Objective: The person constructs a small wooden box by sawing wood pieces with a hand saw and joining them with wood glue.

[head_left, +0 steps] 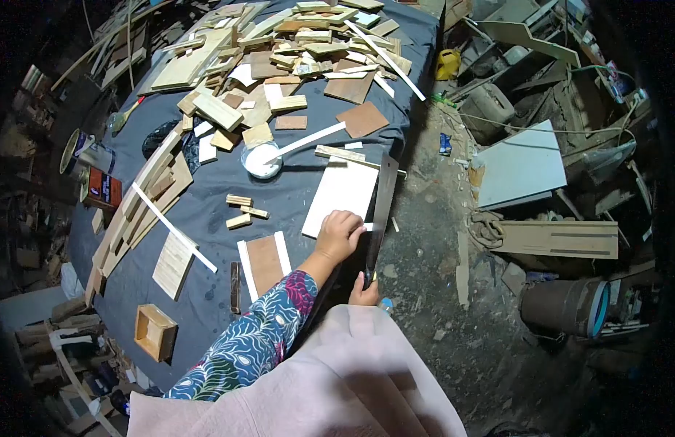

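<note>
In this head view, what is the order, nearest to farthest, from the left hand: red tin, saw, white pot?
From the left hand:
1. Saw, just to its right.
2. White pot, ahead and left.
3. Red tin, far left.

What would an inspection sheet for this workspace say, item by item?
Surface: dark grey cloth, wrinkled.
Job's things: long metal handsaw beside a white rectangular board; narrow white strip at the board's edge.
Clutter: heap of pale wooden offcuts; round container of white paste; small open wooden box.
Hands: left hand at the board and strip, grip unclear; right hand grips the handsaw.
Cables: thin pale line at right; cord or cable, cannot tell.
Surroundings: dark floor with scraps; yellow jug; brown bucket.
</note>
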A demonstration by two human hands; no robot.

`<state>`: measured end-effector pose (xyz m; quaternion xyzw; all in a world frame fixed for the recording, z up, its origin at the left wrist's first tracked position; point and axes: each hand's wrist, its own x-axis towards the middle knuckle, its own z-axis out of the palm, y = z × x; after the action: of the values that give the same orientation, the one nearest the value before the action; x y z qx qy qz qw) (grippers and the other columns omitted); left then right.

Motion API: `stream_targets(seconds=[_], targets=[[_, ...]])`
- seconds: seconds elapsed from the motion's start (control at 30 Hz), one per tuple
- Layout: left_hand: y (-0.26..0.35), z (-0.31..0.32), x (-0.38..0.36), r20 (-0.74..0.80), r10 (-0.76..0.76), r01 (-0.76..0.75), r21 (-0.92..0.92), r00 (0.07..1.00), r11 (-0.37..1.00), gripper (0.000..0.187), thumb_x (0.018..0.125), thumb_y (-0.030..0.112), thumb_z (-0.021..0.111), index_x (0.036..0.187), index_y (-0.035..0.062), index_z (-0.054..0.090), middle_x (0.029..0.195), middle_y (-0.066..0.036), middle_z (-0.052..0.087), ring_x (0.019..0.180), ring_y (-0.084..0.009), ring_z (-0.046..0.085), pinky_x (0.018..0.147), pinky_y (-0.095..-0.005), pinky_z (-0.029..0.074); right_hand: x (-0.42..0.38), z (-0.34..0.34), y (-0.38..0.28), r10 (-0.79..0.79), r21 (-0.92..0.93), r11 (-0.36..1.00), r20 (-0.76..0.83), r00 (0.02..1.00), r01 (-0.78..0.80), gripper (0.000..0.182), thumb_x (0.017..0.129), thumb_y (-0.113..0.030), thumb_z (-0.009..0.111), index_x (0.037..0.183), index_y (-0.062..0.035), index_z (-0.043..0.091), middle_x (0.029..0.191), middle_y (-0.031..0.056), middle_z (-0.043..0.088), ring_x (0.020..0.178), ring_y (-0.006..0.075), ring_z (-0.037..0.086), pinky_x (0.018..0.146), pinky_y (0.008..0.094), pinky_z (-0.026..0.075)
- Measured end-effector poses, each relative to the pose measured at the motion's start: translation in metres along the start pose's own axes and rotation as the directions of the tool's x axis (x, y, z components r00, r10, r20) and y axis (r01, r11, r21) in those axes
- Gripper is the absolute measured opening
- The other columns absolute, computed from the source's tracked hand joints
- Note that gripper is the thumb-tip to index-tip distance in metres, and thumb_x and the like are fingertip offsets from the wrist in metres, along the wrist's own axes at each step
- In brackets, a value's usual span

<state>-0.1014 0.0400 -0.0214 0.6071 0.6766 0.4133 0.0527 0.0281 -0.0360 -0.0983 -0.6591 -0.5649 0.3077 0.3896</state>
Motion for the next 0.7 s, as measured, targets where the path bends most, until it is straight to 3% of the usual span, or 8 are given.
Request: stream_targets(seconds=[0.4, 0.6, 0.7], targets=[[0.001, -0.002, -0.001, 0.052, -0.025, 0.024, 0.031, 0.998, 0.999, 0.009, 0.067, 0.015, 0.061, 0.071, 0.0087, 0.056, 0.076, -0.004, 0.053, 0.075, -0.0235, 0.049, 0.069, -0.0337, 0.038, 0.002, 0.003, 0.009, -0.074, -0.019, 0.997, 0.035, 0.997, 0.075, 0.025, 0.079, -0.025, 0.054, 0.084, -0.0008, 0.054, 0.066, 0.0168, 0.056, 0.057, 0.0318, 0.056, 0.051, 0.0367, 0.043], [0.002, -0.002, -0.001, 0.059, -0.037, 0.037, 0.009, 0.998, 0.999, 0.008, 0.067, 0.015, 0.060, 0.071, 0.0087, 0.056, 0.074, -0.004, 0.053, 0.074, -0.0237, 0.049, 0.069, -0.0337, 0.038, 0.000, 0.012, 0.013, -0.099, -0.027, 0.995, -0.049, 0.994, 0.098, 0.024, 0.078, -0.024, 0.055, 0.082, -0.0003, 0.054, 0.064, 0.0170, 0.055, 0.058, 0.0318, 0.055, 0.051, 0.0370, 0.042], [0.002, -0.002, 0.001, 0.055, -0.044, 0.043, 0.017, 0.998, 0.999, 0.008, 0.067, 0.015, 0.060, 0.070, 0.0084, 0.056, 0.074, -0.004, 0.054, 0.074, -0.0240, 0.049, 0.068, -0.0338, 0.039, 0.000, 0.014, 0.019, -0.044, 0.001, 0.999, -0.008, 0.999, 0.044, 0.024, 0.078, -0.023, 0.056, 0.082, -0.0002, 0.054, 0.064, 0.0169, 0.055, 0.057, 0.0332, 0.054, 0.052, 0.0377, 0.041]])
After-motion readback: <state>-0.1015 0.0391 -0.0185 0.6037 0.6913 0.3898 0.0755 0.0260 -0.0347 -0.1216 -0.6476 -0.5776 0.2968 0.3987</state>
